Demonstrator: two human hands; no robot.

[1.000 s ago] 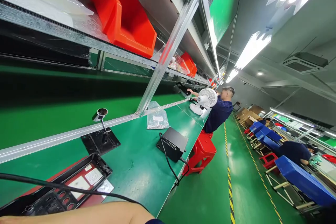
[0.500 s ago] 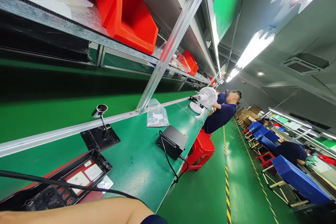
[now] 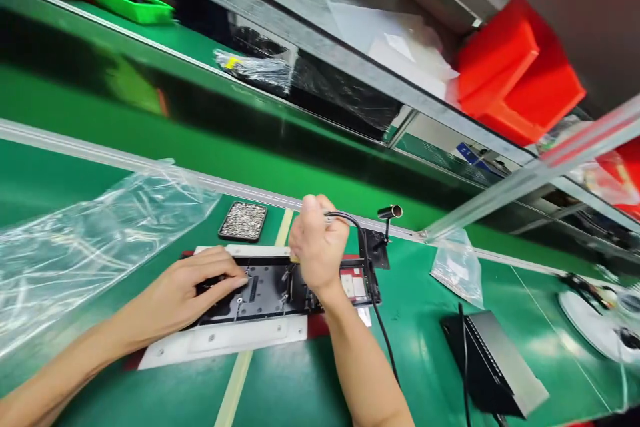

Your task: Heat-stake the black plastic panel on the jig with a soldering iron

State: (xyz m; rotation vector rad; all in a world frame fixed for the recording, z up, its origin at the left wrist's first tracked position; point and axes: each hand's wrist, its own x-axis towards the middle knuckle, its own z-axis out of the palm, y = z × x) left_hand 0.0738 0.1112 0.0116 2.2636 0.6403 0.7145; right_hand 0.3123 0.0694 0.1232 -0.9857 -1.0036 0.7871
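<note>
Black plastic housing: table, nearer you than screw tray | probably light, stiff; hold long rims | your left hand: touching it, grip unclear | your right hand: clenched around corded tool

Long black housing, open side up

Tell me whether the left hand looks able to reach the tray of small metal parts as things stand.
Probably yes: the left hand is at the black casing, and the tray lies just past the far white strip, uncovered, with the right hand off to one side.
</note>
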